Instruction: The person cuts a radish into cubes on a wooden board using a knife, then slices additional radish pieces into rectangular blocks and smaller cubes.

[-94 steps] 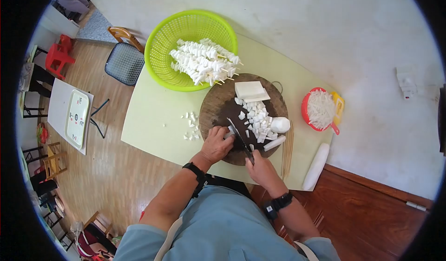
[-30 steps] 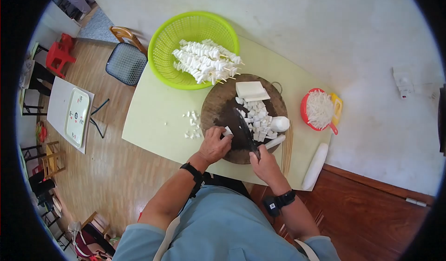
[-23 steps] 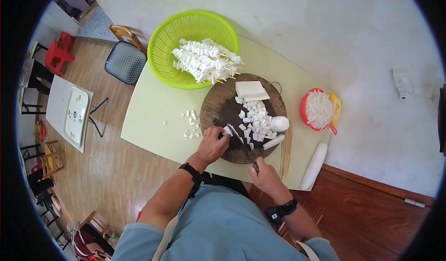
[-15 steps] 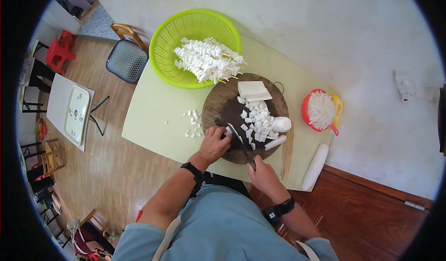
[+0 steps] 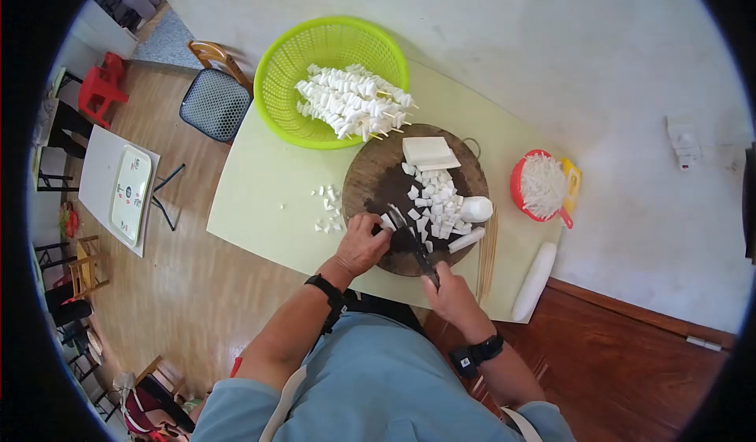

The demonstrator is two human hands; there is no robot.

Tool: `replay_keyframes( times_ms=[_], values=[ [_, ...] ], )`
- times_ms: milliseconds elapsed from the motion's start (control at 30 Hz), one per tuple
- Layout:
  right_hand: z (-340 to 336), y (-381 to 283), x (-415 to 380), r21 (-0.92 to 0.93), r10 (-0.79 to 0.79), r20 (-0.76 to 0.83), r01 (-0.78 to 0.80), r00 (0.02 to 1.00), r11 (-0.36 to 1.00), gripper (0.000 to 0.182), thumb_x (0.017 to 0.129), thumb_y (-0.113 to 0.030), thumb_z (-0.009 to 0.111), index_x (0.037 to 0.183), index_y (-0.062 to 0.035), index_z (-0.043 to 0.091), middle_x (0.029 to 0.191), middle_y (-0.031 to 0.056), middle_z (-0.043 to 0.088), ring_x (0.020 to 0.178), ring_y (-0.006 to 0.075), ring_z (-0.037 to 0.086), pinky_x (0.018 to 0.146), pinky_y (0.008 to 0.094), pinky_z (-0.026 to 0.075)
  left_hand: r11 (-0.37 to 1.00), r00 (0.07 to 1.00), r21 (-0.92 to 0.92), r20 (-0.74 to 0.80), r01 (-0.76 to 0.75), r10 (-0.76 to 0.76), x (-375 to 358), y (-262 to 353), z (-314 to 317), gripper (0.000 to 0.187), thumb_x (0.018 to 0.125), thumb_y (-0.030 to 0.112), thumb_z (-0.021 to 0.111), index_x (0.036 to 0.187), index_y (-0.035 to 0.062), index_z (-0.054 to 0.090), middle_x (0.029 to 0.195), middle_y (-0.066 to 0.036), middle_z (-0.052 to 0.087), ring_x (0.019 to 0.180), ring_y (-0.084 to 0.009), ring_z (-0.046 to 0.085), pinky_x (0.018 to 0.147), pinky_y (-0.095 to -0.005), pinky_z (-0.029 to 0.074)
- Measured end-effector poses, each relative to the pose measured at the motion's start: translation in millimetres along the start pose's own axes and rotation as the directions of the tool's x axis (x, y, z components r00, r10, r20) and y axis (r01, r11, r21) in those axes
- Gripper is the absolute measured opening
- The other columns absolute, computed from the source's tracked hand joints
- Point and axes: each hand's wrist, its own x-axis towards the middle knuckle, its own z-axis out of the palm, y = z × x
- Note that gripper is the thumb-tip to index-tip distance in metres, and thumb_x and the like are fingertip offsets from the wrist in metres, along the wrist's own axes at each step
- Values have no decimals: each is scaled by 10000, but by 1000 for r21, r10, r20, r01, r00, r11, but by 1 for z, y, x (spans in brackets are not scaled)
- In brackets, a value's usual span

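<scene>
On the round wooden board point(image 5: 364, 176), my left hand point(image 5: 364, 244) pinches a small white piece point(image 5: 387, 221) near the left edge. My right hand point(image 5: 450, 291) is wrapped round the handle of a dark knife point(image 5: 413, 241); its blade lies just right of my left fingertips. Cut white chunks point(image 5: 442, 206) cover the board's middle, with a white block point(image 5: 430, 153) above them. To their right are a rounded white piece point(image 5: 476, 210) and a white strip point(image 5: 467, 240). Small white bits point(image 5: 328, 198) lie on the table left of the board.
A green basket point(image 5: 276, 88) holds white skewered pieces point(image 5: 354, 99). Thin sticks point(image 5: 488, 257) lie right of the board. Further right are a red colander point(image 5: 517, 186) of white shreds, a yellow object point(image 5: 573, 182) and a long white radish point(image 5: 535, 282). A chair point(image 5: 215, 103) stands left.
The knife has shifted slightly, and more of its blade's flat side shows. My right hand has moved a little to the right. My left hand is nearly unchanged.
</scene>
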Motion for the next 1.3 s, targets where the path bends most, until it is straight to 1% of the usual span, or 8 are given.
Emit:
replay_keyframes(
  times_ms=[67, 267, 400, 500, 667, 767, 967, 1300],
  values=[
    [3, 4, -7, -31, 0, 46, 1, 999, 1000, 284, 956, -271, 592, 996, -16, 475, 697, 267, 612, 691, 492, 614, 609, 582, 458, 1000, 1000, 1, 17, -13, 13, 0, -1, -1, 268, 782, 84, 741, 1032, 108, 646, 1090, -135, 559, 992, -346, 536, 856, -442, 460],
    [7, 1, -8, -81, -16, 50, 20, 999, 997, 269, 961, -257, 584, 983, -18, 462, 685, 261, 610, 670, 485, 609, 602, 583, 454, 1000, 999, -2, 32, -8, 8, -1, -1, 0, 314, 748, 85, 749, 1044, 116, 647, 1090, -133, 556, 1014, -344, 529, 859, -442, 455],
    [13, -10, 11, -103, 12, 46, -7, 999, 995, 269, 965, -254, 581, 983, -15, 461, 698, 266, 619, 684, 486, 617, 606, 582, 459, 1000, 999, 14, 47, -13, 13, 0, 0, -2, 335, 728, 88, 751, 1046, 114, 649, 1087, -130, 553, 1020, -341, 525, 865, -439, 452],
    [24, -5, 35, -99, -47, 4, 47, 999, 994, 275, 967, -259, 580, 983, -11, 464, 723, 275, 632, 717, 487, 630, 626, 581, 470, 1000, 998, 18, 52, -24, 23, 1, 1, -4, 335, 722, 90, 749, 1041, 111, 652, 1088, -132, 553, 1025, -339, 521, 875, -435, 448],
    [11, -9, 38, 58, -19, -112, 26, 993, 998, 277, 959, -263, 585, 968, -8, 478, 738, 283, 635, 744, 493, 636, 638, 573, 483, 1000, 1000, -28, -18, 3, -3, 0, 2, -2, 271, 765, 70, 743, 1018, 97, 649, 1080, -136, 559, 983, -344, 539, 845, -435, 473],
    [2, -5, 19, -12, -22, -46, 22, 999, 1000, 273, 958, -264, 585, 964, -11, 482, 730, 280, 629, 732, 495, 629, 630, 574, 476, 1000, 999, -13, -35, -17, 16, -3, 0, -3, 258, 783, 62, 738, 1019, 94, 642, 1074, -138, 561, 974, -347, 548, 834, -434, 484],
    [3, -3, -7, -32, 12, 68, -10, 998, 999, 278, 959, -266, 586, 975, -13, 471, 696, 267, 611, 691, 491, 612, 613, 582, 457, 1000, 1000, -1, 2, -20, 20, -5, -3, -1, 270, 778, 77, 743, 1026, 99, 638, 1071, -141, 560, 991, -347, 548, 857, -438, 480],
    [12, -4, 8, -72, -12, 66, 17, 998, 997, 278, 968, -260, 578, 985, -7, 464, 713, 278, 618, 693, 497, 611, 615, 585, 457, 1000, 999, 3, 37, -6, 6, -4, -2, -3, 326, 738, 76, 744, 1045, 101, 638, 1079, -133, 563, 1031, -348, 533, 887, -444, 468]
  ],
)
